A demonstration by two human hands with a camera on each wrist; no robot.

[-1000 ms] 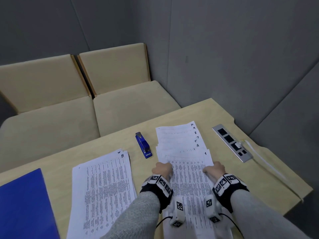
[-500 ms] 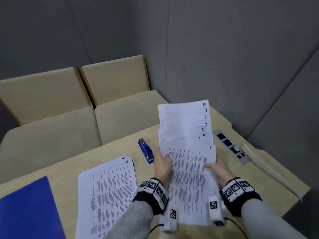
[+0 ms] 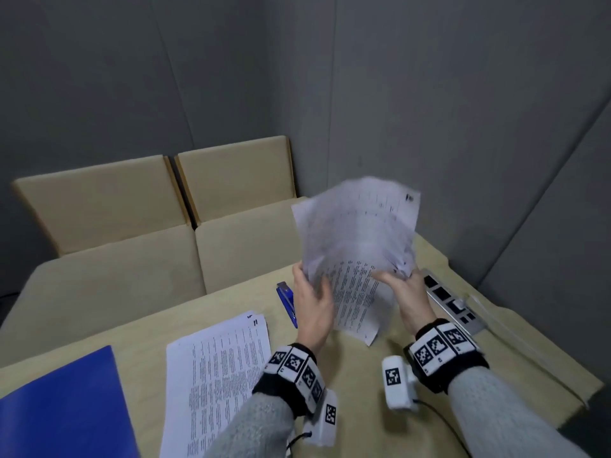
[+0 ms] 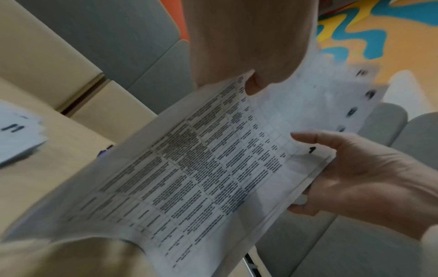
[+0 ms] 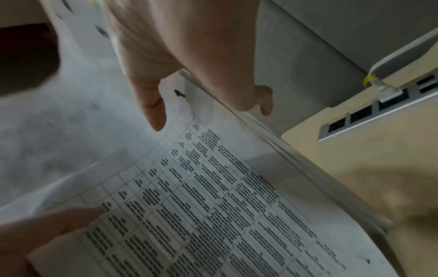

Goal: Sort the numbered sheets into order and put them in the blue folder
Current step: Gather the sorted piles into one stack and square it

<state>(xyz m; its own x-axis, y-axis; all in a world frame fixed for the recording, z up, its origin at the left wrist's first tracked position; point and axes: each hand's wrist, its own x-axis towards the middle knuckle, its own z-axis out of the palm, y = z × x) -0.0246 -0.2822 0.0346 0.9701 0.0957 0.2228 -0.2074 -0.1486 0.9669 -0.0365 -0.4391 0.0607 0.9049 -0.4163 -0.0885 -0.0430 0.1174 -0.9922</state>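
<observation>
Both hands hold a fanned stack of numbered sheets (image 3: 357,252) raised above the table, its upper part blurred. My left hand (image 3: 312,294) grips its left edge, thumb on the printed face (image 4: 189,168). My right hand (image 3: 403,289) pinches the right edge, with its thumb (image 5: 154,110) on top beside a handwritten 1. A second pile of sheets (image 3: 218,368), marked 11 on top, lies flat on the table. The blue folder (image 3: 62,408) lies shut at the near left corner.
A blue stapler (image 3: 287,300) lies just left of my left hand. A metal socket panel (image 3: 453,302) with a white cable plugged in sits at the table's right edge. Beige bench seats (image 3: 132,259) stand beyond the table, and grey walls close in behind and to the right.
The fanned stack lay flat on the table under both hands a second ago. Both hands have lifted it and tipped it upright, away from me.
</observation>
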